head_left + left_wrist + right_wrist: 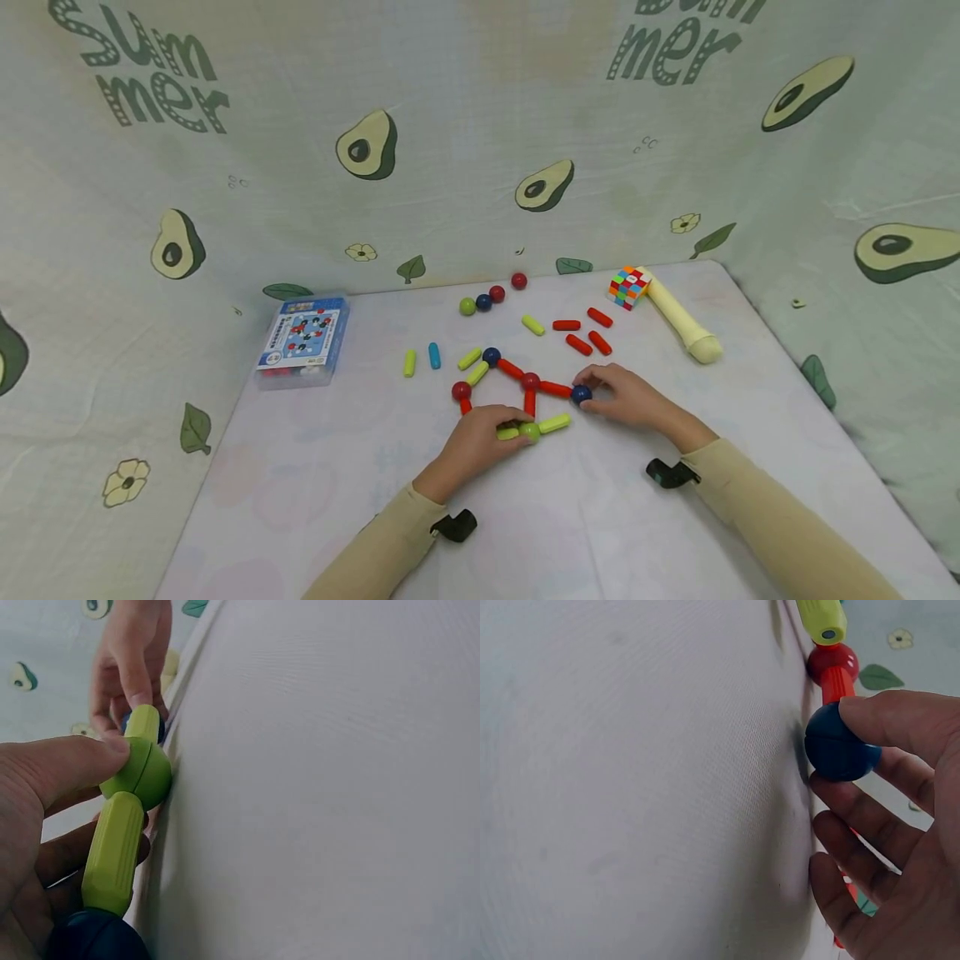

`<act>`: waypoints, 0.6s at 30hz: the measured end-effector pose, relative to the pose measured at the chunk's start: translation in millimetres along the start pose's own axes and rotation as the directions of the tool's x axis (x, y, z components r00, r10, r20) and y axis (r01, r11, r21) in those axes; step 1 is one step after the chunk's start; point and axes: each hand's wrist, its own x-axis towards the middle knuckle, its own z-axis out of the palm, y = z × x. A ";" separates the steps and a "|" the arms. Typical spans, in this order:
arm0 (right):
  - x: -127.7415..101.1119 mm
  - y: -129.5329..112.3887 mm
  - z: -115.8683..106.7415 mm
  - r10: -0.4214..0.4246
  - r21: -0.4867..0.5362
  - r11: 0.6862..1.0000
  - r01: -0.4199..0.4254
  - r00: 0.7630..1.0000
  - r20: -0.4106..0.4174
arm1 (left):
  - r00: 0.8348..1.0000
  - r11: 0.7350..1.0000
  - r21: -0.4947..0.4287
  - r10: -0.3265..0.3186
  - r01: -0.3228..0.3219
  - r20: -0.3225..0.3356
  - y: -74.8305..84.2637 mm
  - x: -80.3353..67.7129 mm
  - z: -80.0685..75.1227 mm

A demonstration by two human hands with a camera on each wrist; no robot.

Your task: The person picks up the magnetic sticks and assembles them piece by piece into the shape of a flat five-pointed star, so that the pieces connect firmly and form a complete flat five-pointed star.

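Note:
My left hand [480, 440] pinches a green ball [150, 780] with the thumb on top. Yellow-green rods stick out of this ball on two sides, the right one [555, 423] ending free. A dark blue ball [97, 939] joins the other rod in the left wrist view. My right hand [626, 398] holds another dark blue ball [832, 746] between thumb and fingers. From that ball a red rod [556, 389] runs to a red ball [530, 382], which links by red rods to the green ball and a far blue ball [491, 357].
Loose red rods [579, 344] lie behind my right hand. Yellow-green rods and a blue rod [434, 356] lie behind the model. Several loose balls [483, 302] sit at the back edge. A boxed set [303, 337] stands left; a puzzle cube [628, 287] and pale yellow stick [678, 317] lie right.

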 end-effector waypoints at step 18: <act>-3.9 -1.5 5.2 -0.022 0.063 0.998 0.021 1.000 0.017 | 0.982 0.952 0.270 0.172 -0.147 -0.073 16.3 21.7 16.6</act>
